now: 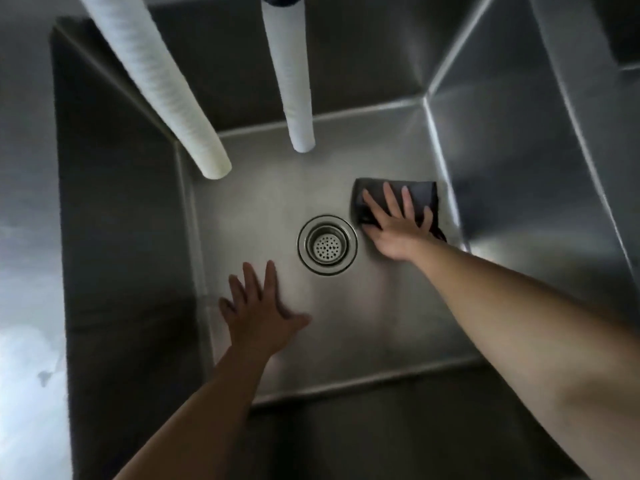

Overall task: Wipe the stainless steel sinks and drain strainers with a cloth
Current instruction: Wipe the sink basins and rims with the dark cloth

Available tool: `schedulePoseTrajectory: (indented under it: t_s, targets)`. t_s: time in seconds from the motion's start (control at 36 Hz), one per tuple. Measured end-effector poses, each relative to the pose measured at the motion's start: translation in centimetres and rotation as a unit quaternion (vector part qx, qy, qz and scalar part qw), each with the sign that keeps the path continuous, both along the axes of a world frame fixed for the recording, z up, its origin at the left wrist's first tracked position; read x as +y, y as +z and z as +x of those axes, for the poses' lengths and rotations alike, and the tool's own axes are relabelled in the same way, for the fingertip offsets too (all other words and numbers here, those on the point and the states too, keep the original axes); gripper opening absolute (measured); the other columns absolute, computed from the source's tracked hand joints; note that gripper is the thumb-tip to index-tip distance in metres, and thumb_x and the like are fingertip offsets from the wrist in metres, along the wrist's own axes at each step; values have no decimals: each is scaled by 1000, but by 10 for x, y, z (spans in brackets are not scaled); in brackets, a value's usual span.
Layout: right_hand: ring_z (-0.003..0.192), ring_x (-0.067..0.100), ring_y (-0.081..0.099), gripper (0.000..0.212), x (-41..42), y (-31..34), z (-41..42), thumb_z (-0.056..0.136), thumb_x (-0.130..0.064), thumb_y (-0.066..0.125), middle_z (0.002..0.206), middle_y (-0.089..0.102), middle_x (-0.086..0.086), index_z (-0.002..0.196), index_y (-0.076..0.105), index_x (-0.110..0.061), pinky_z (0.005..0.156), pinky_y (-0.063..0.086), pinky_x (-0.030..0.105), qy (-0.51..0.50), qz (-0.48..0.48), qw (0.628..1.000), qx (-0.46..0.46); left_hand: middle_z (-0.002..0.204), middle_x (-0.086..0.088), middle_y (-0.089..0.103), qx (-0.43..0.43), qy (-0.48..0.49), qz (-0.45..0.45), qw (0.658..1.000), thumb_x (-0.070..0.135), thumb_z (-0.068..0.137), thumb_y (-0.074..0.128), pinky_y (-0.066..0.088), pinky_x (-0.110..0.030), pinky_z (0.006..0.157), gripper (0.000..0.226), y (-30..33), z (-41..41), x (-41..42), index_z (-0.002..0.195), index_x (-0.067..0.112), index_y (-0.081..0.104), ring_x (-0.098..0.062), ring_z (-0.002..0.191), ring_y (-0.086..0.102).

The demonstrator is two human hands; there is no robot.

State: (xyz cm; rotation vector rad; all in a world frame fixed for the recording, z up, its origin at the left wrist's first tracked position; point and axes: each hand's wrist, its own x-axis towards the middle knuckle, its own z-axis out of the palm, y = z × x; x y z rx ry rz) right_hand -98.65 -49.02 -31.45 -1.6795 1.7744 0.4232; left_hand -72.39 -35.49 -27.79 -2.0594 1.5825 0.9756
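Head cam: my right hand [398, 226] flat, pressing cloth [420, 192] right of strainer [327, 244] to scrub; left hand [258, 311] open, empty, bracing w/ sink [346, 341] floor near strainer.

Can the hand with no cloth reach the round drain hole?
Probably yes. The left hand lies flat on the sink floor beside the drain strainer, with nothing between them.

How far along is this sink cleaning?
Done: cannot tell; the sink floor shows no clear wiped patch. In hand: the right hand presses a dark cloth flat in the far right corner, while the left hand rests open on the floor. Left: the drain strainer, uncovered and untouched.
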Motion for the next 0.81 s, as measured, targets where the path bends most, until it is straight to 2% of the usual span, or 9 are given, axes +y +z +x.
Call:
schedulePoseTrajectory:
  t_s: [0.06,0.17,0.28,0.42,0.56,0.69,0.81]
  targets:
    - [149,17,-26,63,-33,-5,1,94,-67,25,161,-27,-18,145,-12,-63,114,-12,61,6,-24,1000,6,152,-3,-45,5,0,0,1000,91,66,48,-8,-62,116,124,-13,3,5,144,43,-35,-34,143,-36]
    - [150,20,-26,62,-82,-11,13,96,-65,25,162,-26,-16,146,-11,-61,113,-12,62,-2,-61,998,2,143,5,-56,23,10,-15,1000,95,61,45,-13,-60,114,123,-29,11,12,137,49,-41,-29,136,-46]
    - [150,20,-24,60,-89,-9,19,98,-62,25,163,-24,-15,148,-8,-60,114,-13,61,-15,-74,997,-8,140,5,-59,23,11,-10,1000,97,59,44,-14,-61,114,125,-35,12,9,135,50,-43,-29,135,-46]
    - [151,19,-22,59,-26,-2,8,99,-59,26,164,-21,-16,148,-7,-60,114,-12,62,43,-58,997,-8,138,4,-59,29,6,10,1000,94,61,48,-10,-62,116,125,-28,8,-1,135,50,-43,-31,140,-41]
    - [150,18,-25,57,71,2,13,99,-59,24,164,-22,-16,145,-10,-63,113,-18,57,118,-25,992,-21,145,1,-54,26,3,29,999,91,63,51,-7,-63,117,126,-14,4,-1,136,48,-43,-33,140,-40]
    - [149,18,-27,56,64,2,34,101,-55,25,163,-23,-17,147,-8,-61,113,-16,59,44,-24,998,-35,144,4,-56,29,6,17,999,92,63,49,-11,-62,116,125,-15,5,2,137,48,-41,-30,134,-46]
    - [149,20,-27,58,20,0,71,101,-54,28,164,-22,-14,149,-4,-59,111,-19,61,-29,-51,996,-65,146,3,-53,23,5,-2,1000,94,62,47,-12,-61,115,125,-22,9,8,138,49,-40,-31,140,-41]
